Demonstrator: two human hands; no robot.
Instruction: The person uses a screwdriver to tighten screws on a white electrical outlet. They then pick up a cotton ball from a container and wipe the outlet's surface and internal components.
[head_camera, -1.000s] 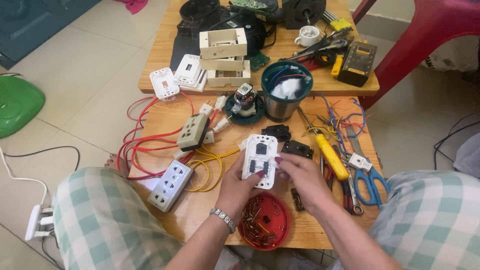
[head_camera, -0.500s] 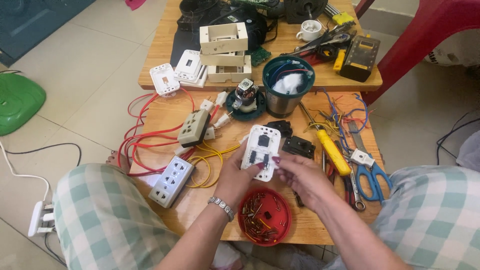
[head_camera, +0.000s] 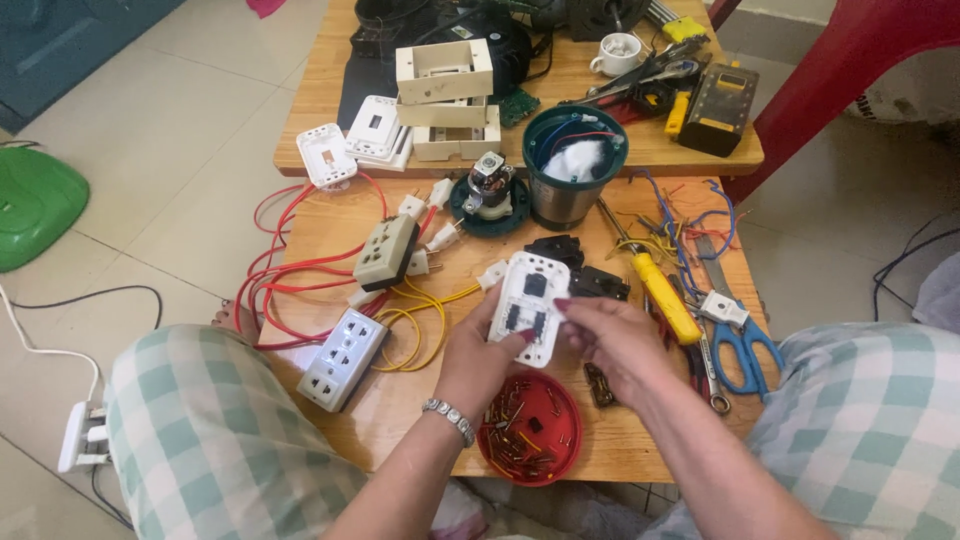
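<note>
While the left hand (head_camera: 478, 345) clasps the white switch plate (head_camera: 527, 307), the right hand (head_camera: 610, 335) pinches its edge.

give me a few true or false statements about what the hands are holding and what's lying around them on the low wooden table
1. Both hands, left hand and right hand, are on the white switch plate. True.
2. The red lid below the hands lies bare. False: it holds small screws and metal bits.
3. The yellow-handled screwdriver lies on the table to the right of the plate. True.
4. The blue-handled scissors are in the right hand. False: they lie on the table near the right edge.
5. The white power strip lies left of the left hand. True.
</note>
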